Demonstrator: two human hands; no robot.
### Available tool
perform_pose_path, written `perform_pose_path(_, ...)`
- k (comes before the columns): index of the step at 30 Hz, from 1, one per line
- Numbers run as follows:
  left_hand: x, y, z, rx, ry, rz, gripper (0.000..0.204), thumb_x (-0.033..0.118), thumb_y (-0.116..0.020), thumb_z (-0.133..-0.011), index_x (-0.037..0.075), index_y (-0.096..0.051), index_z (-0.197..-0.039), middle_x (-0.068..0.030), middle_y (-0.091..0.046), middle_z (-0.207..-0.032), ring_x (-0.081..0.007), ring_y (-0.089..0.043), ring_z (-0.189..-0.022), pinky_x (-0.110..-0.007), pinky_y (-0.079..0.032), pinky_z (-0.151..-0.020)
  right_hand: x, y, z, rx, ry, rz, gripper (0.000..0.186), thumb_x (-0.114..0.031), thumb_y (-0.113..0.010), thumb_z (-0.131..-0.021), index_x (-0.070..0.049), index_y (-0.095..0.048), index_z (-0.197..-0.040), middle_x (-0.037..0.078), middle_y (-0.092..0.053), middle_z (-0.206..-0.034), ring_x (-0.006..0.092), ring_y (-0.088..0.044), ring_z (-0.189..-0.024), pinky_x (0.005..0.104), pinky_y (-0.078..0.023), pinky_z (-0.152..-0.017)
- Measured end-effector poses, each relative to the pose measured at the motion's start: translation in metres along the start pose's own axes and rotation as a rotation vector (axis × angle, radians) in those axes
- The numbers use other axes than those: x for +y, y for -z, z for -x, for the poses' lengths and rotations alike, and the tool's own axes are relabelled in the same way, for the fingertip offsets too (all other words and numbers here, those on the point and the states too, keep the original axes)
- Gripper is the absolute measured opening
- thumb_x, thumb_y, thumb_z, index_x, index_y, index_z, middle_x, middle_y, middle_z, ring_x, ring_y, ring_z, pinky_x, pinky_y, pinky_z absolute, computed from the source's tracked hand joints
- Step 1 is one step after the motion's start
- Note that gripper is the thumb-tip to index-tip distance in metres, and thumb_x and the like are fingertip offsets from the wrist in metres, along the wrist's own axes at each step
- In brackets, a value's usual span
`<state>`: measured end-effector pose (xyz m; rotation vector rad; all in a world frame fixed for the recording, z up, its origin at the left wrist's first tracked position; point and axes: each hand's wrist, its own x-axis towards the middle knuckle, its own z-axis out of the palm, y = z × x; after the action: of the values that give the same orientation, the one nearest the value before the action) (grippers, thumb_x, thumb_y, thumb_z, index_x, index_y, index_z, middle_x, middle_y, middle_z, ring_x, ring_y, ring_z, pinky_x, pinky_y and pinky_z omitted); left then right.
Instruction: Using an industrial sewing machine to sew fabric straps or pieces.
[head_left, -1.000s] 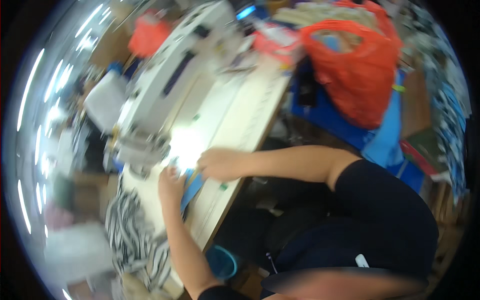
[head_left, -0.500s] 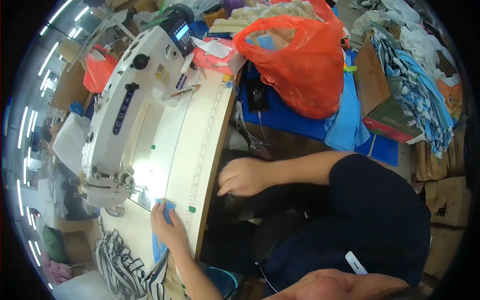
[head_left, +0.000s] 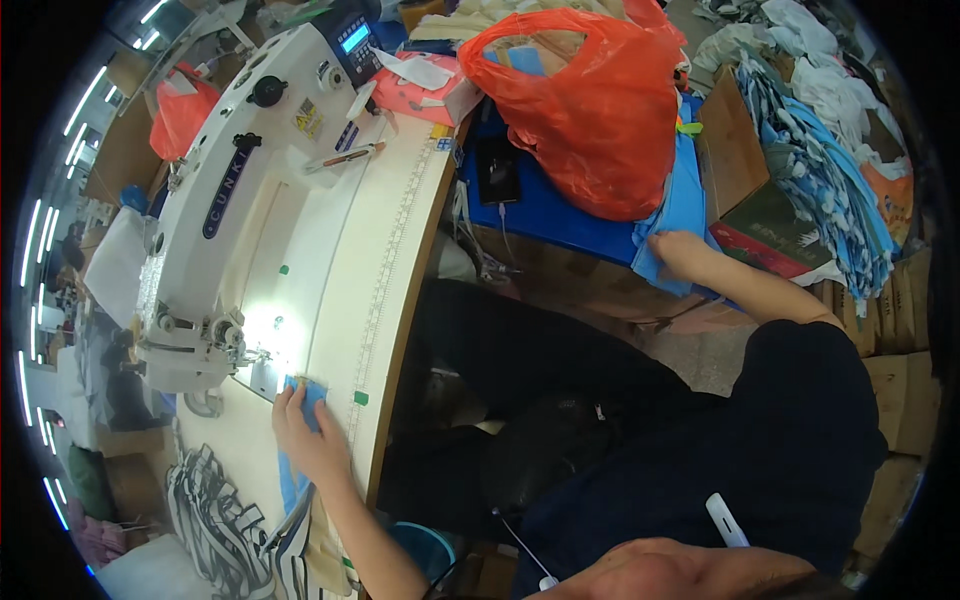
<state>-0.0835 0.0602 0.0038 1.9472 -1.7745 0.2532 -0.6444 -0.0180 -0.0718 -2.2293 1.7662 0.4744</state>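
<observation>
On the sewing table, my left hand (head_left: 312, 440) curls its fingers and thumb over a narrow blue fabric piece (head_left: 290, 478), just in front of the needle area. A white sewing machine (head_left: 225, 200) stands over that spot, its lamp lighting the needle plate. Off to the right, my right hand (head_left: 680, 254) is closed at the edge of light blue fabric pieces (head_left: 680, 190), which hang over the side of a blue surface. Its fingertips are partly hidden against the cloth.
A red plastic bag (head_left: 610, 130) and a phone (head_left: 497, 170) with a cable lie on the blue surface (head_left: 560, 232). Beyond stands a carton (head_left: 745, 150) beside heaped blue cloth. Striped strips (head_left: 215, 520) lie at the near left of the table. A pink tissue pack (head_left: 430, 90) sits by the control panel.
My right hand has moved from above my lap out to the right, onto the hanging light blue fabric. My left hand stays on its fabric piece. The whole view has shifted slightly.
</observation>
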Motion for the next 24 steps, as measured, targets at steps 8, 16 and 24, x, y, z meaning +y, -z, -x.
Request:
perform_pose_path(8, -0.006, -0.002, 0.002, 0.02, -0.016, 0.037, 0.026, 0.007, -0.061, -0.083, -0.001, -0.061, -0.108, -0.0185, -0.058, -0.12, -0.0376, -0.052, -0.116, -0.045, -0.039, -0.1, 0.021, 0.002, -0.007, -0.143, 0.021, -0.282, 0.027, -0.016, -0.084, -0.06, -0.005, -0.066, -0.078, 0.011, -0.068, -0.08, 0.0285, -0.065, -0.078, 0.0386, -0.05, -0.067)
perform_pose_path(16, -0.006, 0.001, 0.002, 0.049, -0.013, 0.061, 0.025, 0.005, -0.06, -0.083, -0.001, -0.061, -0.107, -0.0171, -0.058, -0.12, -0.038, -0.049, -0.119, -0.046, -0.039, -0.101, 0.023, 0.031, -0.006, -0.247, 0.097, -0.565, 0.019, -0.013, -0.081, -0.068, -0.004, -0.066, -0.076, 0.004, -0.064, -0.072, 0.0146, -0.06, -0.068, 0.0294, -0.047, -0.061)
perform_pose_path(24, 0.082, 0.015, 0.018, 0.056, -0.283, 0.51, 0.044, 0.007, -0.07, -0.076, 0.002, -0.058, -0.119, -0.0182, -0.056, -0.127, -0.0353, -0.05, -0.123, -0.045, -0.036, -0.106, -0.136, 0.056, -0.017, -0.631, 0.981, -1.206, 0.018, -0.011, -0.075, -0.08, -0.005, -0.058, -0.076, 0.006, -0.063, -0.09, 0.0166, -0.059, -0.089, 0.0336, -0.048, -0.083)
